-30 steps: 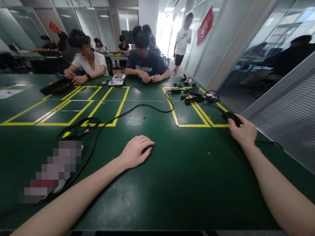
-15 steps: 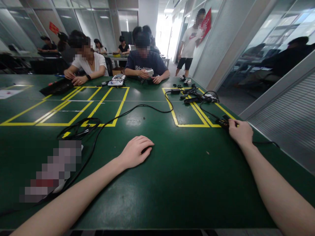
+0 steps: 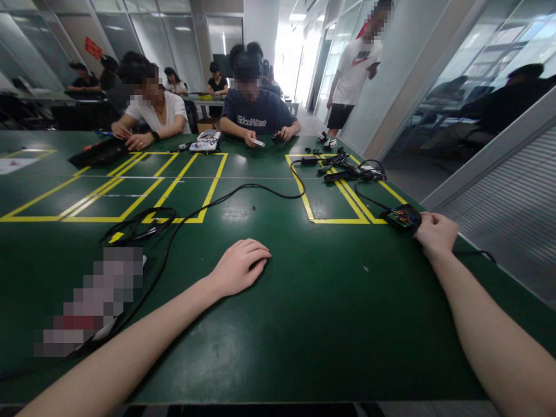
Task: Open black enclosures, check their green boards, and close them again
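My left hand (image 3: 241, 266) lies palm down on the green table (image 3: 304, 324), fingers stretched out and thumb apart, holding nothing. Off to the right, my right hand (image 3: 436, 234) has its fingers closed at the right side of a small black box with a lit digital display (image 3: 403, 218). Whatever those fingertips pinch, if anything, is hidden behind them. Orange digits glow on the box's face. A black cable (image 3: 373, 200) runs from the box toward a heap of black parts and cords, and another cord (image 3: 475, 253) emerges beyond my right wrist.
Left of me lie a coiled black cable (image 3: 139, 229) and a blurred-out long object (image 3: 93, 301). A long cord (image 3: 243, 188) crosses the table to the black parts (image 3: 341, 172). Yellow tape marks the surface. Two people sit opposite, near a black tray (image 3: 99, 153); another stands behind.
My right hand has shifted right, uncovering the box's face and lit digits. My left hand stays put. The person opposite has lowered the white piece, and the standing person has come closer.
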Demonstrator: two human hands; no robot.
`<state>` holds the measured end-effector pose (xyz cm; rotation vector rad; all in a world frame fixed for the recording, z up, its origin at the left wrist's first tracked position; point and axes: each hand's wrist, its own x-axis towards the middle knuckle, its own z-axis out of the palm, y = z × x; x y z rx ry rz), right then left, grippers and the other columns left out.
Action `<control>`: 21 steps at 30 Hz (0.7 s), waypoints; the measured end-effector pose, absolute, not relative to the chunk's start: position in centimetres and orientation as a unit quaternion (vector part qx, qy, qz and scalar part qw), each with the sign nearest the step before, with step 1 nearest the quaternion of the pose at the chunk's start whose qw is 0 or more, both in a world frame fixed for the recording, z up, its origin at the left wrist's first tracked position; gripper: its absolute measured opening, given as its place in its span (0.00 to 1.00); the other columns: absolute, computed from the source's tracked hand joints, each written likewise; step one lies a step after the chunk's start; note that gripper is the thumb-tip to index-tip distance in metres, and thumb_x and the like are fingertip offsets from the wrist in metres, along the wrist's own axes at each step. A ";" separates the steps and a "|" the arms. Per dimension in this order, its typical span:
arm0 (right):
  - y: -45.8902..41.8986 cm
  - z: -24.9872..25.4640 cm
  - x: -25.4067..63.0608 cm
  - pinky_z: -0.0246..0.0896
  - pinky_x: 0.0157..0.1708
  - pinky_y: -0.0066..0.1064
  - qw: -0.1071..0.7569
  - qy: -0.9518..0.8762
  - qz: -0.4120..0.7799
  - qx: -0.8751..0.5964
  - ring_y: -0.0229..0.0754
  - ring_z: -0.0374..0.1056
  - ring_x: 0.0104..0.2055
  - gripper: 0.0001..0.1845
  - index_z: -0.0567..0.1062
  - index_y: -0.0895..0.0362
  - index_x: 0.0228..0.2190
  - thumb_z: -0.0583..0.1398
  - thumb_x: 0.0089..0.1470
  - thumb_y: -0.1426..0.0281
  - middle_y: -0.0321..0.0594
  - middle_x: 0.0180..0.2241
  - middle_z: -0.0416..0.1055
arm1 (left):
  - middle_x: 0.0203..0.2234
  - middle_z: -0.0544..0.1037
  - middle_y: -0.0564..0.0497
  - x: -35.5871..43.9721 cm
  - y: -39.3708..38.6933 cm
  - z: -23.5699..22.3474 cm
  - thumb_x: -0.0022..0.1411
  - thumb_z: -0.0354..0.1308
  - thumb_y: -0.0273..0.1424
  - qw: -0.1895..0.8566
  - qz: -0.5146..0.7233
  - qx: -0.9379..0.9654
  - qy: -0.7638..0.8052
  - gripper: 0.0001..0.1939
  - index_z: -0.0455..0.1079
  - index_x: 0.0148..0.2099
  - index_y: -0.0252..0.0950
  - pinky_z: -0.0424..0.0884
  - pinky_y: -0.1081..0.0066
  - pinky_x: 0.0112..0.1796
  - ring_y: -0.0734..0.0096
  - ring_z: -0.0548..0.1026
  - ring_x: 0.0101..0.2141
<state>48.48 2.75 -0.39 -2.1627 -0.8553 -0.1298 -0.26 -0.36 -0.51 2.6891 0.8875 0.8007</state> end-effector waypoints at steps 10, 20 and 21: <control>1.7 1.4 46.0 0.62 0.25 0.34 0.446 -0.297 0.028 -0.844 0.38 0.62 0.20 0.26 0.74 0.66 0.57 0.55 0.62 0.66 0.56 0.45 0.76 | 0.46 0.83 0.46 -0.2 -0.5 -0.3 0.71 0.53 0.28 0.106 0.266 0.910 0.299 0.11 0.77 0.47 0.38 0.75 0.57 0.50 0.60 0.79 0.48; 2.1 1.1 46.8 0.64 0.46 0.42 0.371 -0.389 -0.106 -0.837 0.55 0.67 0.45 0.27 0.80 0.60 0.52 0.66 0.53 0.61 0.48 0.41 0.66 | 0.44 0.83 0.47 -0.2 -0.5 -0.4 0.70 0.56 0.26 0.102 0.272 0.910 0.297 0.09 0.78 0.45 0.38 0.75 0.59 0.48 0.60 0.80 0.47; 2.3 0.7 47.2 0.64 0.44 0.42 0.356 -0.396 -0.119 -0.838 0.54 0.67 0.44 0.25 0.80 0.59 0.51 0.65 0.54 0.62 0.48 0.41 0.66 | 0.45 0.83 0.47 -0.2 -0.5 -0.5 0.70 0.56 0.26 0.101 0.272 0.910 0.297 0.09 0.78 0.45 0.38 0.75 0.59 0.48 0.60 0.79 0.47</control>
